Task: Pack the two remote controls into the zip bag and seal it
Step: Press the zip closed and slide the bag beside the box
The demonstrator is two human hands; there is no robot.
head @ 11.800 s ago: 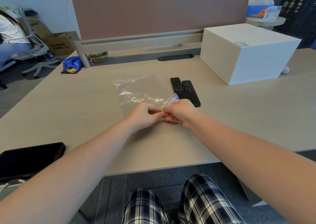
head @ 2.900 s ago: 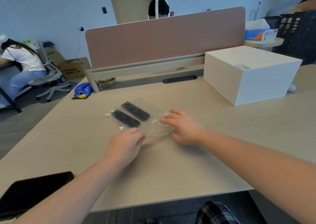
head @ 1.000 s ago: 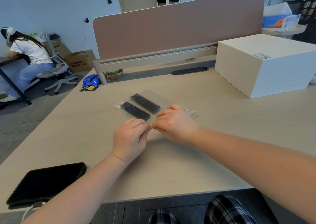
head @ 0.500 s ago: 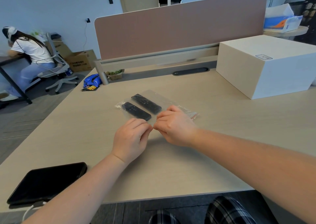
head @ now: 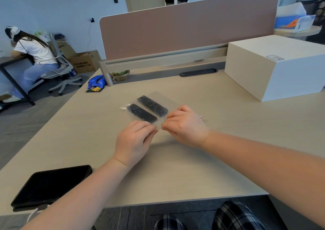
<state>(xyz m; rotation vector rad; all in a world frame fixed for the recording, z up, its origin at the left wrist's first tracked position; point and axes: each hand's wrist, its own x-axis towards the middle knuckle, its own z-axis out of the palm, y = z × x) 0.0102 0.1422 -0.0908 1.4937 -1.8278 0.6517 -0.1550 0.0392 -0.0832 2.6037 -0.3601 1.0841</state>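
Observation:
A clear zip bag [head: 162, 98] lies flat on the desk's middle. Two black remote controls sit side by side inside it, one nearer the left [head: 141, 112] and one behind it [head: 152, 105]. My left hand [head: 134, 141] pinches the bag's near edge with thumb and fingers. My right hand [head: 185, 125] pinches the same edge just to the right, fingertips almost touching the left hand's. The bag's zip strip is mostly hidden under both hands.
A large white box [head: 277, 66] stands at the right. A black tablet [head: 51, 184] lies at the near left edge. A pink divider panel [head: 190, 24] runs along the desk's back. A blue packet [head: 96, 83] lies at the far left. A person sits at another desk.
Since 11.8 s ago both remotes went from the desk into the bag. Over the last second my hands stay pinched together on the bag's near edge, barely shifting.

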